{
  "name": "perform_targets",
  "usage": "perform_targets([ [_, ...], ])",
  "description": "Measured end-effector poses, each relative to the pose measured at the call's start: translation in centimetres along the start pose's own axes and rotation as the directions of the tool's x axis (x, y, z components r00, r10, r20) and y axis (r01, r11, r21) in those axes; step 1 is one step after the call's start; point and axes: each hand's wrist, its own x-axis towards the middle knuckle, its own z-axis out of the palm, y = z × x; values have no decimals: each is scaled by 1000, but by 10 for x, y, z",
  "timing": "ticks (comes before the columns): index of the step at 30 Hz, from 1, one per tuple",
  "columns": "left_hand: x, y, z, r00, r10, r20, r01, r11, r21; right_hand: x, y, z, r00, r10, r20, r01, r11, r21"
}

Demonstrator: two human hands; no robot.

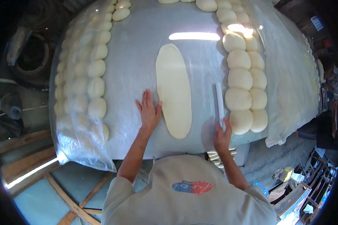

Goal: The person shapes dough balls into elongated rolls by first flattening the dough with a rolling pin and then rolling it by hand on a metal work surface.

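Note:
A long, flat oval of rolled-out dough lies lengthwise on the shiny metal table. My left hand rests just left of it, fingers stretched out and spread, thumb at the dough's left edge. To the right of the oval, my right hand grips the near end of a slim, straight white stick, which points away from me. Its exact kind is hard to make out. Beyond that hand, on the right, round dough balls stand in two touching columns.
At the left, more dough balls sit partly under a clear plastic sheet. Another plastic sheet covers the table's right side. Small pale rolls show below the near edge. A cluttered rack stands at the lower right.

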Motion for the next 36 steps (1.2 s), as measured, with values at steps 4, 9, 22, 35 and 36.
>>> perform_targets([
  [4,109,-3,12,995,50,-91,-60,993,-103,60,-38,8,996,-82,-33,83,996,30],
  [9,216,11,29,987,101,-122,-105,994,-28,242,-61,94,982,-137,-129,166,953,252],
  [22,159,65,-127,953,93,288,197,531,-824,297,-76,-25,899,-98,426,-397,225,890],
  [35,115,146,-270,976,217,11,-92,459,-884,318,-129,-184,921,-340,190,-89,290,953],
  [36,122,148,-279,971,227,-73,-178,487,-855,327,-133,-186,926,-349,144,-49,267,963],
])
